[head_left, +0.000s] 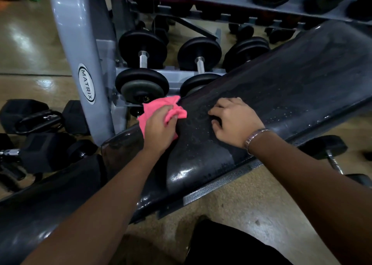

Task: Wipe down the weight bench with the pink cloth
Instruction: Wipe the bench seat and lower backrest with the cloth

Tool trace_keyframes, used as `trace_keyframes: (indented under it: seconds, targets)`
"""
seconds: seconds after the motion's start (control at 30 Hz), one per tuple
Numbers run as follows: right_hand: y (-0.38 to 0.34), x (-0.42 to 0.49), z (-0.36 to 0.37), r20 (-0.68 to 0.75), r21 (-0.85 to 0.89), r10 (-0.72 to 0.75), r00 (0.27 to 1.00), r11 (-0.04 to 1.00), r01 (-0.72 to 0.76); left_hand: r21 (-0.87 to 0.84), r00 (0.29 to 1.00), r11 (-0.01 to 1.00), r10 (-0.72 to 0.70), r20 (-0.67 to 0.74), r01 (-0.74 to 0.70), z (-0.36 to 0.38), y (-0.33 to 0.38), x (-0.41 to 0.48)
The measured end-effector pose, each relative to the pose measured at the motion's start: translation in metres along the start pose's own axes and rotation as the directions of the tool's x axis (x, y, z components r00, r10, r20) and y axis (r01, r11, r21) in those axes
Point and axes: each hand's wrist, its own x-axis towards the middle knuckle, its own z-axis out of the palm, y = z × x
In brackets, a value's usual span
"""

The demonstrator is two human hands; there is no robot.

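The black padded weight bench (281, 83) runs diagonally from lower left to upper right, its surface speckled with droplets. My left hand (159, 128) grips the bunched pink cloth (161, 107) and presses it on the far edge of the pad near the bench's middle. My right hand (231, 121) rests flat on the pad just to the right of the cloth, fingers spread, holding nothing. A metal bracelet (254, 137) sits on that wrist.
A grey Matrix dumbbell rack (80, 63) stands right behind the bench with black dumbbells (143, 67) on its shelves. Hex dumbbells (40, 123) lie on the floor at left, and one more (330, 154) lies under the bench at right. Tan floor surrounds everything.
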Motion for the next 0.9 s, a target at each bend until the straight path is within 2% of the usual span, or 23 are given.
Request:
trace_keyframes:
  seconds: [0.07,0.1,0.23,0.27,0.33,0.4,0.43,0.57,0.63,0.73,0.77,0.87,0.9]
  targets:
    - [0.002,-0.001,0.002,-0.01,0.008,-0.005,1.0,1.0,0.005,-0.004,0.984,0.987,0.162,0.072,-0.162,-0.012,-0.008,-0.018]
    - [0.003,-0.001,0.002,-0.017,0.011,-0.008,1.0,1.0,0.009,0.003,0.979,0.982,0.186,0.085,-0.187,-0.019,-0.01,-0.018]
    - [-0.001,0.0,0.003,-0.027,0.009,-0.005,1.0,1.0,0.005,-0.003,0.996,0.998,-0.055,-0.071,0.055,-0.005,-0.004,0.006]
    - [-0.002,0.0,0.003,-0.029,0.008,-0.004,1.0,1.0,0.004,-0.018,0.995,0.998,-0.069,-0.07,0.068,0.002,0.001,0.005]
    - [0.0,-0.001,0.003,-0.032,0.014,-0.004,0.999,1.0,0.004,-0.04,1.0,0.999,0.026,-0.005,-0.026,0.005,0.003,-0.011]
    - [0.003,-0.002,0.004,-0.04,0.024,-0.005,0.999,1.0,0.006,-0.038,0.978,0.982,0.188,0.086,-0.186,-0.008,-0.006,-0.031]
    - [0.003,-0.003,0.003,-0.036,0.028,-0.008,0.999,1.0,0.009,-0.039,0.973,0.977,0.213,0.088,-0.21,-0.014,-0.009,-0.031]
    - [-0.002,0.0,0.0,0.008,0.037,0.006,1.0,0.999,-0.006,-0.054,0.993,0.998,-0.028,-0.116,0.021,0.002,0.002,-0.013]
    - [-0.001,-0.001,-0.001,0.004,0.044,0.011,1.0,0.999,-0.012,-0.041,0.995,0.997,0.058,-0.086,-0.062,0.013,0.008,-0.022]
    - [0.001,-0.002,0.0,-0.008,0.054,0.006,1.0,0.999,-0.005,-0.042,0.966,0.971,0.239,0.096,-0.236,-0.006,-0.009,-0.038]
    - [0.002,-0.002,0.0,-0.01,0.058,0.004,1.0,0.998,-0.004,-0.044,0.969,0.973,0.228,0.092,-0.225,-0.011,-0.014,-0.033]
    - [0.001,-0.001,-0.002,-0.007,0.056,0.01,1.0,0.998,-0.01,-0.039,0.994,0.998,0.047,-0.1,-0.051,-0.003,-0.006,-0.026]
    - [0.001,-0.001,-0.002,-0.007,0.056,0.013,1.0,0.998,-0.013,-0.019,0.992,0.999,0.035,-0.12,-0.038,0.005,0.001,-0.028]
